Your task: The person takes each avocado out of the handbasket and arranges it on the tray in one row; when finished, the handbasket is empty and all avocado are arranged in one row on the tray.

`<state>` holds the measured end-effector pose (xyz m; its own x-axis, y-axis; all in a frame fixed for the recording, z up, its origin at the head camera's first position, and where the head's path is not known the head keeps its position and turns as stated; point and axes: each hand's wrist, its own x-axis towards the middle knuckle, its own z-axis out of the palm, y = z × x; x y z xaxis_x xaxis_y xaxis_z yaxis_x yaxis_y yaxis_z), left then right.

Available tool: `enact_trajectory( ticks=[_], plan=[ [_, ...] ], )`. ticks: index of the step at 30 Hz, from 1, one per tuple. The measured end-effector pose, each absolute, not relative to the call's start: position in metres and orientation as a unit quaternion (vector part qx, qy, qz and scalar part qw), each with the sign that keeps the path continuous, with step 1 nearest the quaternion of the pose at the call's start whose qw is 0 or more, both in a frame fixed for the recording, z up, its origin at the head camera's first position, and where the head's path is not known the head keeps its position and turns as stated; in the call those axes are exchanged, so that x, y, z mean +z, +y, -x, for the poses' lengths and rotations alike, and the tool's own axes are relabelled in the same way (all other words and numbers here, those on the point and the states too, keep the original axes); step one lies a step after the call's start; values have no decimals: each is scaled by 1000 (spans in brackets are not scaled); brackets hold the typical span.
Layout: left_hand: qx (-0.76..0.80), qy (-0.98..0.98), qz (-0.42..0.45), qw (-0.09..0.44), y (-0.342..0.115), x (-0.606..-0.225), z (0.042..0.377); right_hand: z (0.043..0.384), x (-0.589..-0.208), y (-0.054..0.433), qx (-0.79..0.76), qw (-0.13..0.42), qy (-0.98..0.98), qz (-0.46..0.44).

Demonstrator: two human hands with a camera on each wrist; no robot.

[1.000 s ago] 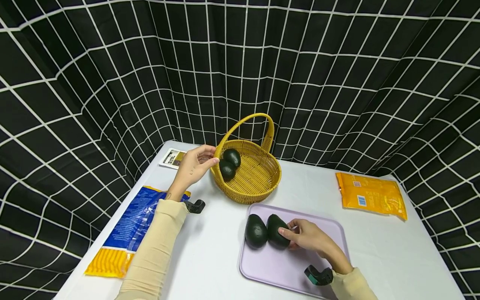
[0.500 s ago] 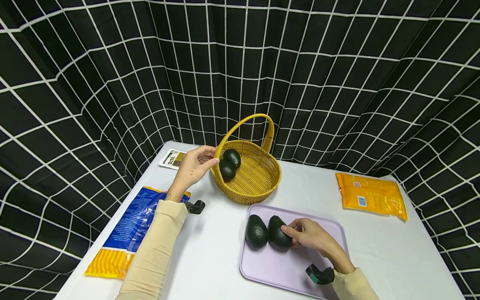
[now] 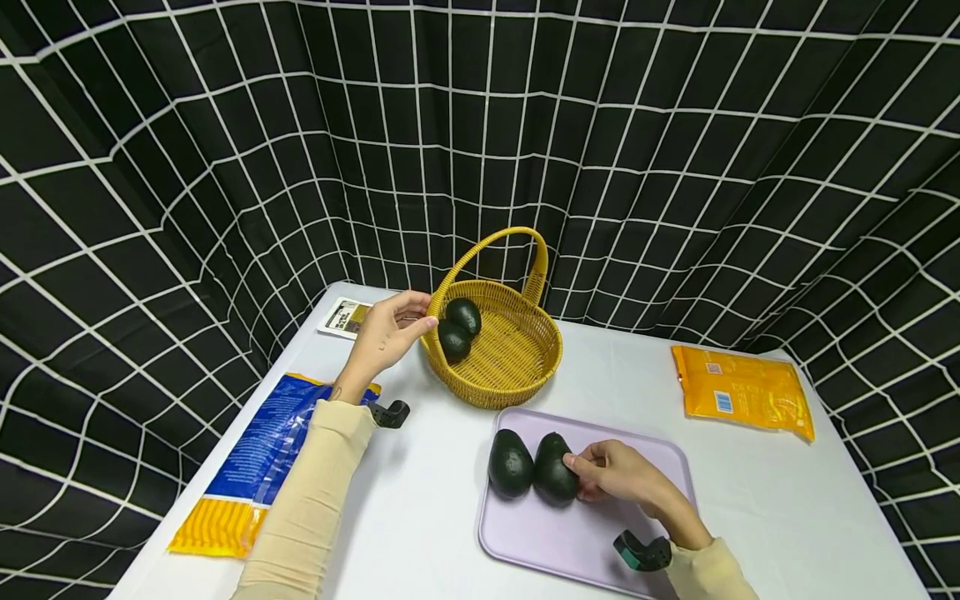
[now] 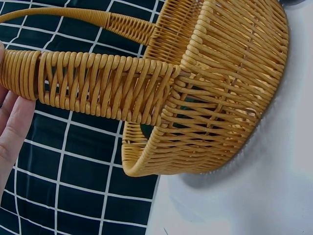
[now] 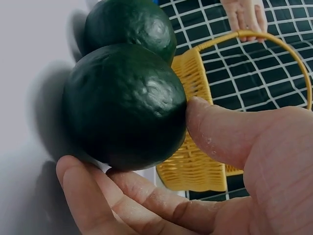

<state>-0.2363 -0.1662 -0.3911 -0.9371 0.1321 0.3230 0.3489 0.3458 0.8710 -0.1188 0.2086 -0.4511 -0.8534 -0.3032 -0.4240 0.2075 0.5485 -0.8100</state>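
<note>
Right hand [image 3: 618, 477] pinches avocado [image 3: 553, 473]; white, perhaps cloth-covered table [image 3: 420, 500]; gridded curtain [image 3: 468, 125].

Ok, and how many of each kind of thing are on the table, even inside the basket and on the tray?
Dark green pear-shaped avocados: 4
Yellow woven basket: 1
Pale purple rectangular tray: 1
Plastic packets, blue-and-yellow and orange: 2
Small white-edged flat rectangle, can't tell what: 1
Total: 9

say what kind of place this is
Probably a makeshift filming booth: a black gridded curtain hangs behind and on both sides of a white table, and a black strap shows at each wrist.
</note>
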Motion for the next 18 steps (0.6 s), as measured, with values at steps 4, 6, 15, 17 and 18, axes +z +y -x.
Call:
enact_trajectory(
  ticks=[4,6,15,17,18],
  plan=[
    [-552,-815,147,99,-166,-391,236,120,-451,210,-473,268,839,34],
    [-552,-815,147,98,-166,-391,236,120,-451,210,-477,269,836,36],
    [-550,-817,143,96,-167,-390,236,121,-452,210,-483,264,834,37],
    [-549,-817,144,96,-167,-390,236,120,-451,210,-483,262,835,34],
    [-549,-818,144,96,-167,-390,236,120,-451,210,-482,260,836,32]
  ],
)
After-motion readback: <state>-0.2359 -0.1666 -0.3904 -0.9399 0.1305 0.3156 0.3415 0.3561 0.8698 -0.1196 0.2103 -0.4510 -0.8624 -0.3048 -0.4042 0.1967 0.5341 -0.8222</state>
